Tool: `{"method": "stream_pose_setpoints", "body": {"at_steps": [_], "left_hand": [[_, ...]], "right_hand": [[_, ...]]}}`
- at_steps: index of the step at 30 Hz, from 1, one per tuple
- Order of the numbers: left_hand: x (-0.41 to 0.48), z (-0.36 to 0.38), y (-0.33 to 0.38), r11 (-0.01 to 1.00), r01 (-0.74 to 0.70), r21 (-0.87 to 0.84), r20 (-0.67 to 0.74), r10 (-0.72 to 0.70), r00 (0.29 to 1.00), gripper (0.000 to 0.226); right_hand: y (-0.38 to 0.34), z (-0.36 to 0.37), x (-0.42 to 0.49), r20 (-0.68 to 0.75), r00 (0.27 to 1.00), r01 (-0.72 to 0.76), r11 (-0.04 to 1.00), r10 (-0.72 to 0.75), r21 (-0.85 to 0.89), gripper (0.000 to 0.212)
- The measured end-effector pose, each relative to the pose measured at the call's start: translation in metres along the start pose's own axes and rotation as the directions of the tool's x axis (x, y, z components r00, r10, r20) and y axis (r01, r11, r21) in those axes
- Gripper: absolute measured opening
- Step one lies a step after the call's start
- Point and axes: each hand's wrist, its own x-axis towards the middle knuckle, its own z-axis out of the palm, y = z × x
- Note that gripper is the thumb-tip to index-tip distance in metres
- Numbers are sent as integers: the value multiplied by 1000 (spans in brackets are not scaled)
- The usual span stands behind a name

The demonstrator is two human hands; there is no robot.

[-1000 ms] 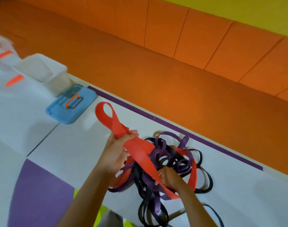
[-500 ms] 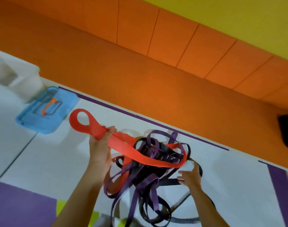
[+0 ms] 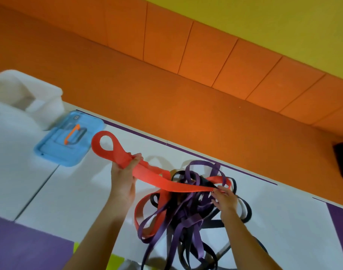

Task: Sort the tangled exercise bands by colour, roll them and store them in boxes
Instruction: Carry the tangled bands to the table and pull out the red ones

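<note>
We read this as the early sorting step: one red band is being worked free of the tangle so that its colour can be set apart. The left grip is closed round that band just behind its looped end, with the fingers curled over the strap. It is lifted above the worktop and away from the heap, which pulls the strap taut and shows where it runs. The band stretches from there to the right grip, which sits on top of the heap where the red strap dives under purple bands and black bands. Its fingers look spread over the straps, probably to hold the heap down while the red one slides out, but blur keeps us from telling whether they pinch anything. More red loops lower into the heap, so we judge the band far from free. The white box stands open well to the left, with its blue lid laid flat beside it, ready to take rolled bands. We see none in it yet.
</note>
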Motion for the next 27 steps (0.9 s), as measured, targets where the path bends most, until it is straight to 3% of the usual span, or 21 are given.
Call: {"method": "stream_pose_setpoints", "body": {"at_steps": [2, 6, 11, 14, 17, 21, 23, 25, 27], "left_hand": [[6, -2, 2, 1000, 8, -17, -4, -8, 1000, 35], [18, 3, -1, 1000, 17, -8, -10, -17, 1000, 43], [28, 25, -13, 969, -31, 243, 22, 27, 999, 32], [31, 40, -21, 940, -30, 339, 70, 7, 998, 33], [30, 51, -32, 925, 6, 380, 169, -76, 983, 30], [23, 72, -50, 913, 63, 404, 372, -227, 900, 41], [21, 80, -59, 912, 42, 408, 363, -205, 909, 50], [21, 76, -71, 905, 142, 401, 313, -281, 907, 59], [24, 70, -81, 898, 194, 395, 241, -304, 922, 43]], "right_hand": [[-16, 10, 4, -106, 991, 76, 994, -85, -83, 27], [-59, 23, 10, -272, 948, 169, 985, -167, -16, 42], [-96, 38, -1, 69, 904, 424, 906, -422, -19, 63], [-110, 41, -11, 330, 798, 563, 819, -505, -109, 49], [-116, 38, -32, 541, 691, 642, 751, -480, -153, 46], [-113, 43, -58, 675, 628, 657, 729, -387, -193, 46], [-103, 45, -64, 682, 637, 651, 725, -359, -226, 43], [-94, 43, -67, 689, 646, 594, 783, -330, -182, 39], [-86, 40, -68, 709, 645, 440, 897, -285, -39, 35]]}}
